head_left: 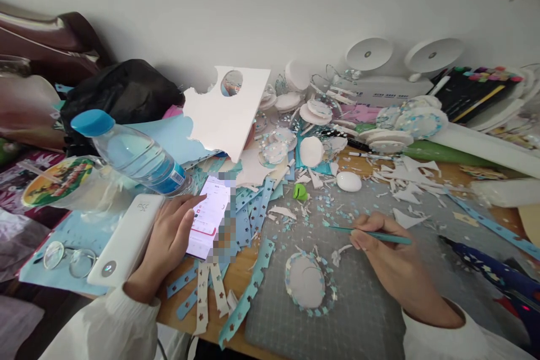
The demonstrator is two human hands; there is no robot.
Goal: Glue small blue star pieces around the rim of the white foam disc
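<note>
My left hand (171, 230) lies beside a lit phone (213, 208), its index finger stretched to the screen. A white power bank (126, 242) is just left of that hand. Teal tweezers (379, 234) are pinched in my right hand (388, 259), their tip pointing left above the grey cutting mat (354, 326). Below the tip lies a white oval disc (306, 278) edged with small blue and white flowers. A scrap of white material (340, 253) sits between the disc and my right hand. Tiny paper flowers are scattered over the mat.
A water bottle (130, 152) leans beside a lidded cup (63, 185) at left, above eyeglasses (70, 259). Punched paper strips (248, 292) lie in the middle. White discs (312, 109) and foam board (223, 118) pile up behind. A blue glue gun (493, 281) lies right.
</note>
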